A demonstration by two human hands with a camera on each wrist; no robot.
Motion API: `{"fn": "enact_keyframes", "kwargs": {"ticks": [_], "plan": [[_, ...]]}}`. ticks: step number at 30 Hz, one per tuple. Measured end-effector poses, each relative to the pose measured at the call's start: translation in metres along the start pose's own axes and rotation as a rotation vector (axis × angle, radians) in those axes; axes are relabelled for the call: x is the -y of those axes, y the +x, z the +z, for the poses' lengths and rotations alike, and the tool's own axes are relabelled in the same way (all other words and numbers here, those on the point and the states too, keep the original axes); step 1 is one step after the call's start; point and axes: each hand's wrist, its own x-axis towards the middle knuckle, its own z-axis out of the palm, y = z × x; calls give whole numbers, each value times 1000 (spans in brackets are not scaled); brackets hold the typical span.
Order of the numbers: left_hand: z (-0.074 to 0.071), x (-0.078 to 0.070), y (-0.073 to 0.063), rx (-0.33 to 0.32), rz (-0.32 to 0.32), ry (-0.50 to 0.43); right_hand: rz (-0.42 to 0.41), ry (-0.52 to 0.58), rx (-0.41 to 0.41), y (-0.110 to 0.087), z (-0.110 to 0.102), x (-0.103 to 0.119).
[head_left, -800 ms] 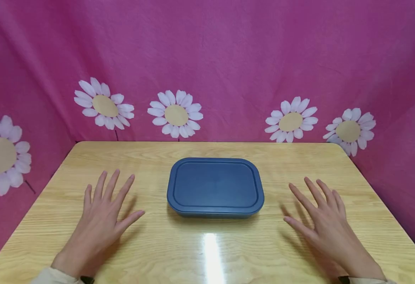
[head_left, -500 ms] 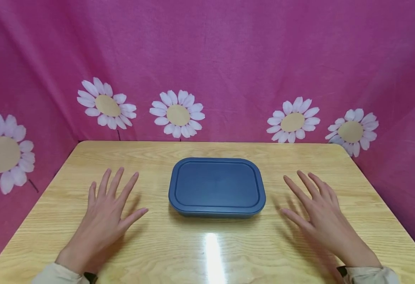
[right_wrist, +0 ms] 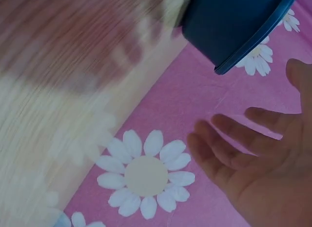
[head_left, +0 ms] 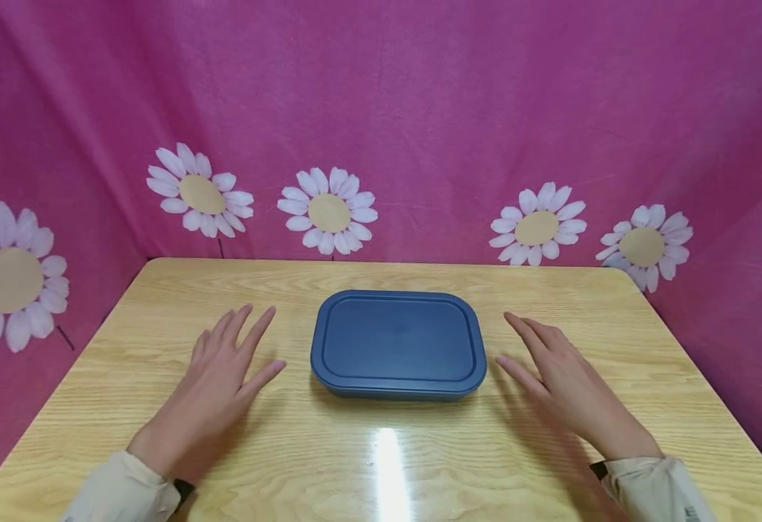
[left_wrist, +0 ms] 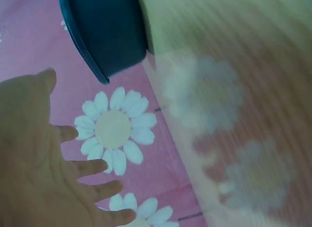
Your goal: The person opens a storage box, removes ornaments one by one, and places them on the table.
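Observation:
A dark blue rectangular box with a rimmed lid [head_left: 398,341] sits on the wooden table, its lid on. My left hand [head_left: 219,373] hovers to its left, fingers spread and thumb pointing at the box, with a gap between. On the other side my right hand [head_left: 566,373] is nearer, thumb and fingers extended toward the box's right side, apart from it. Both wrist views show the box's side wall [left_wrist: 107,31] beyond the fingers, and both palms hold nothing. What the box contains is hidden.
The light wood table [head_left: 276,464] has a bright glare streak near its front. Behind it and along both sides hangs a pink cloth [head_left: 420,130] printed with white daisies.
Both hands have moved inward toward the box, the right one more clearly, with its fingers drawn closer together. The box has stayed in place on the table.

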Motion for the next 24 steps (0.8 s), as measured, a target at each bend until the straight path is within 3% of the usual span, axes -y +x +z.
{"fn": "enact_keyframes", "kwargs": {"ticks": [4,10,18,24], "plan": [[0,-3,8,85,-36,-98,52,53,52,10,2,3],[1,-10,24,201,-98,-180,42,231,130,26,3,15],[2,-29,52,270,-132,-275,111,311,153,50,9,23],[9,-33,63,287,-141,-452,130,325,146,57,22,16]]}}
